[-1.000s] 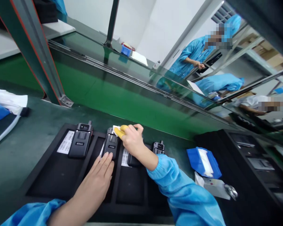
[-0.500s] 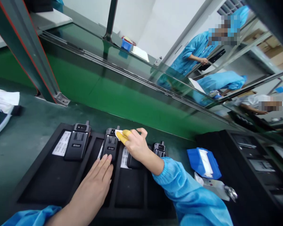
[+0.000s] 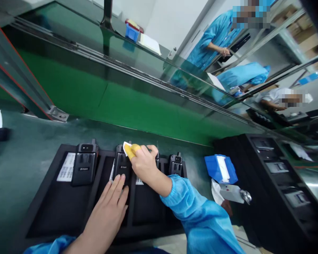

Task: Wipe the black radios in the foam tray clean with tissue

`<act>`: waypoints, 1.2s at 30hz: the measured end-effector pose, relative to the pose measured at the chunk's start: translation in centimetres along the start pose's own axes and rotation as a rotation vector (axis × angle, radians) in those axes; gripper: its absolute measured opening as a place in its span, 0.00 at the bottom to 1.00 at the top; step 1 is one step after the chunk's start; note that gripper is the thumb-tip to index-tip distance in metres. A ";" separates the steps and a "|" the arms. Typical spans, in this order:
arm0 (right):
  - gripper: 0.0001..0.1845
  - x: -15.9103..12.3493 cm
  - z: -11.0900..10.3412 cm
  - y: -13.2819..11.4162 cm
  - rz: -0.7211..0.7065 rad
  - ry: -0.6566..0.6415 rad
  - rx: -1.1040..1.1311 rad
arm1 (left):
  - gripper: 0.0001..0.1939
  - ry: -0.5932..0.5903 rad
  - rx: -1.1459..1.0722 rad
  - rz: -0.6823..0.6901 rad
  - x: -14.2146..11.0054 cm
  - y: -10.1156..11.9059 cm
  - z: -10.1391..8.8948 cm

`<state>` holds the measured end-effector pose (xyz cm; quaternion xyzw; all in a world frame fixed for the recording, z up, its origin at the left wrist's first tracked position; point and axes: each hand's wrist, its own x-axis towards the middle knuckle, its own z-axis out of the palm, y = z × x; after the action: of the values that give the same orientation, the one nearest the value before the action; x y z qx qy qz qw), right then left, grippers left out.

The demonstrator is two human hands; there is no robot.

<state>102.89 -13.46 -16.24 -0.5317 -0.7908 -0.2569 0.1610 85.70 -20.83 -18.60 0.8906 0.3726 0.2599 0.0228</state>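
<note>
A black tray (image 3: pixel 50 206) lies in front of me with several black handheld radios in its slots. My left hand (image 3: pixel 108 204) lies flat with fingers stretched, its fingertips on the lower end of the second radio (image 3: pixel 122 165). My right hand (image 3: pixel 143 163), with yellow finger cots, pinches a small white cloth (image 3: pixel 126 147) against the top of that radio. The first radio (image 3: pixel 84 164) sits to the left beside a white label (image 3: pixel 66 167). Another radio (image 3: pixel 175 164) stands at the right; one more is mostly hidden under my right hand.
A green conveyor belt (image 3: pixel 122 102) runs behind the tray. A blue tissue box (image 3: pixel 220 169) and a small white device (image 3: pixel 234 193) lie to the right. More black trays (image 3: pixel 275 169) stand far right. People in blue coats (image 3: pixel 214 38) work beyond the belt.
My view has shifted, so everything sits a little lower and more to the left. Both hands stay on the second radio; the right hand's cloth has moved slightly along its top.
</note>
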 end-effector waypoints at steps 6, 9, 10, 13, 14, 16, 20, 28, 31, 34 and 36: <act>0.12 -1.2 -0.7 1.5 0.127 -0.006 -0.062 | 0.21 -0.005 0.007 -0.003 -0.2 0.0 0.4; 0.08 -0.2 -0.7 0.9 0.073 0.041 -0.035 | 0.21 -0.002 0.017 0.009 -0.2 0.1 0.4; 0.08 0.3 -0.6 0.6 0.026 0.044 -0.023 | 0.21 -0.002 0.021 0.010 -0.1 0.1 0.4; 0.08 1.0 -0.2 0.0 -0.075 -0.009 0.012 | 0.21 0.002 0.035 0.009 0.0 0.3 0.3; 0.08 1.0 -0.1 0.0 -0.078 -0.034 0.021 | 0.21 0.004 0.039 0.010 0.0 0.3 0.3; 0.08 0.4 0.1 0.4 -0.045 -0.066 0.030 | 0.21 0.000 0.044 0.014 0.0 0.3 0.3; 0.08 -0.6 0.0 0.9 -0.003 -0.046 0.011 | 0.21 -0.022 0.036 0.010 0.0 0.3 0.4; 0.09 1.2 -0.2 0.6 -0.096 -0.068 0.097 | 0.21 -0.015 0.045 0.009 0.2 0.3 -0.1; 0.09 0.2 -0.3 1.2 -0.058 -0.100 0.066 | 0.21 -0.022 0.035 0.003 0.2 0.3 -0.1; 0.11 -1.1 -0.5 1.8 -0.027 -0.093 0.033 | 0.21 -0.020 0.017 -0.004 0.1 0.3 0.0; 0.13 -1.6 -0.6 2.2 0.001 -0.092 0.019 | 0.22 -0.017 0.008 -0.008 0.0 0.3 0.1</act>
<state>105.56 -14.34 -16.10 -0.5417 -0.7996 -0.2245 0.1298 85.87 -21.04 -18.60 0.8914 0.3768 0.2506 0.0234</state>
